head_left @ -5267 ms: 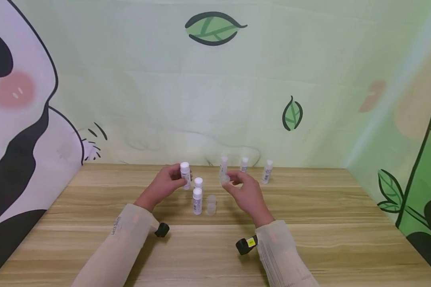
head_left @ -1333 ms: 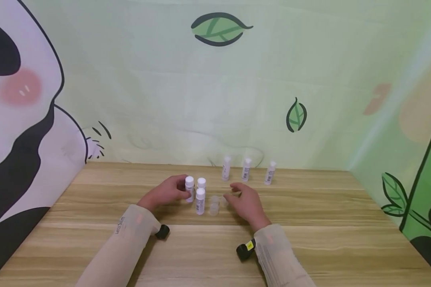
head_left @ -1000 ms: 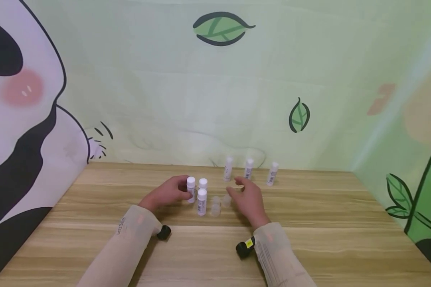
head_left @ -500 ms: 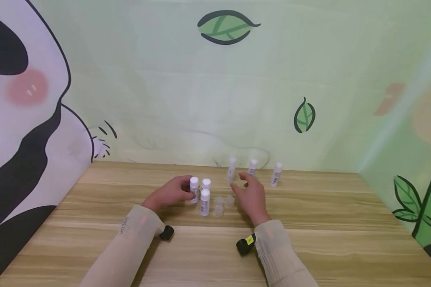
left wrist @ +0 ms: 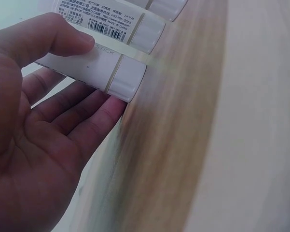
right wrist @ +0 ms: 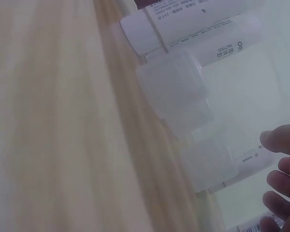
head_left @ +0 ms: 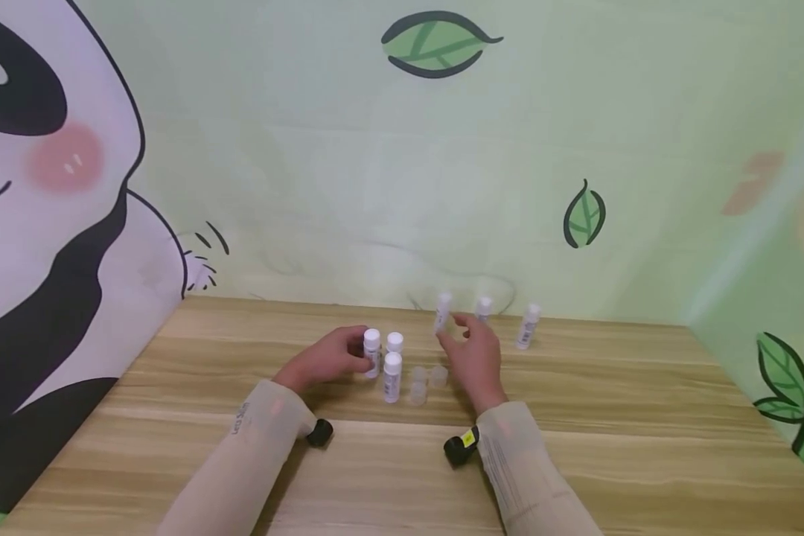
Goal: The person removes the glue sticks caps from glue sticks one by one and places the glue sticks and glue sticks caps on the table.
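Observation:
My left hand (head_left: 328, 356) holds a white glue stick (head_left: 371, 354) upright between thumb and fingers; in the left wrist view the thumb presses its label. Beside it stand two more glue sticks, a front one (head_left: 391, 378) and one partly hidden behind (head_left: 394, 342). Three translucent caps sit just to their right: a front cap (head_left: 418, 393), a rear cap (head_left: 419, 374) and a right cap (head_left: 438, 377). My right hand (head_left: 477, 361) reaches past them, thumb and forefinger spread near a back glue stick (head_left: 444, 309). Nothing is in its fingers in the right wrist view.
Farther right at the back stand another glue stick (head_left: 484, 307), partly covered by my right hand, and a last one (head_left: 528, 327). The wood-grain table (head_left: 388, 469) ends at a green cloth backdrop (head_left: 295, 186) printed with leaves and a panda.
My left hand has brought its glue stick down beside the other two. My right hand has set a cap down by the other caps, let go, and moved back toward the rear glue sticks.

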`<state>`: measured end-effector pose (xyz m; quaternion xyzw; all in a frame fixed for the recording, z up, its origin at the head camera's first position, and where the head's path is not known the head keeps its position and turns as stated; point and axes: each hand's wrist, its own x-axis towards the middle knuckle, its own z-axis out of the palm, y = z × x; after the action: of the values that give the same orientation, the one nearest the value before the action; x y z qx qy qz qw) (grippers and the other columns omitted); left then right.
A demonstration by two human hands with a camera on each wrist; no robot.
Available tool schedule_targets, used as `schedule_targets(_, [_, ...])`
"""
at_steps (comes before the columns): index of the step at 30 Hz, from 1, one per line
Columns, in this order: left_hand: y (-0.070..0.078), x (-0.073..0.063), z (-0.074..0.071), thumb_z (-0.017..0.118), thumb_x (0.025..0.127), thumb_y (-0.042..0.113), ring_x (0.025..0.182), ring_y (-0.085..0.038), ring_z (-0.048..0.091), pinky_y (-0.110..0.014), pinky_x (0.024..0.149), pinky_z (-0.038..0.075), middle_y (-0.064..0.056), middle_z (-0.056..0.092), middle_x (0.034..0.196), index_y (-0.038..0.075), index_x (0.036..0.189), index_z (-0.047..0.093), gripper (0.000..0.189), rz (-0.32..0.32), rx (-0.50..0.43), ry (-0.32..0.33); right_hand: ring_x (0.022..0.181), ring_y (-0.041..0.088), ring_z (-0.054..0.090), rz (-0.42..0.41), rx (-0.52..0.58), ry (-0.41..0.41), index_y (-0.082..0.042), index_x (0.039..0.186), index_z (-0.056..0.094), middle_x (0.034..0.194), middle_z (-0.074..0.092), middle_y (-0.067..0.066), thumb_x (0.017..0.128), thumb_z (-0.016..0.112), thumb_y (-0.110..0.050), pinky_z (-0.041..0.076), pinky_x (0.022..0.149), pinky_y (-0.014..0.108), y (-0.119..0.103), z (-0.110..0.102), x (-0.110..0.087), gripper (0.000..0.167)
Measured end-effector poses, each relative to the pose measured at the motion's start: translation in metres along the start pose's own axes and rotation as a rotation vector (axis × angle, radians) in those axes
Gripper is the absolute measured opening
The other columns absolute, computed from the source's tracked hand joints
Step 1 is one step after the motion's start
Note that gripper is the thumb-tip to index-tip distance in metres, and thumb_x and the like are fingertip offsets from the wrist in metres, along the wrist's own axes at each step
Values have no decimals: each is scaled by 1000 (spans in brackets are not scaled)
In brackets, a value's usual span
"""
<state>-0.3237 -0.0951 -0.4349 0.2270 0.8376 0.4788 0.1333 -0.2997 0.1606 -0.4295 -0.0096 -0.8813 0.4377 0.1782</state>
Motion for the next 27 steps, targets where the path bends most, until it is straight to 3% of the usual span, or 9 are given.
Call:
schedule_targets(12, [3, -4, -1, 69, 83, 13, 102, -21, 57, -36, 90, 49, -5, 65, 110, 11, 112, 60, 30, -9, 8, 0, 110, 29, 56, -5, 38, 9, -9, 130, 59, 129, 62, 8, 88, 70, -32, 48, 89, 43, -2, 4, 8, 49])
schedule_targets(27, [-1, -4, -1, 69, 84, 12, 102, -22, 57, -37, 92, 48, -5, 64, 109, 10, 111, 59, 29, 9, -6, -12, 108, 31, 57, -40, 42, 100, -6, 126, 60, 126, 63, 11, 87, 71, -32, 47, 90, 44, -4, 7, 20, 48])
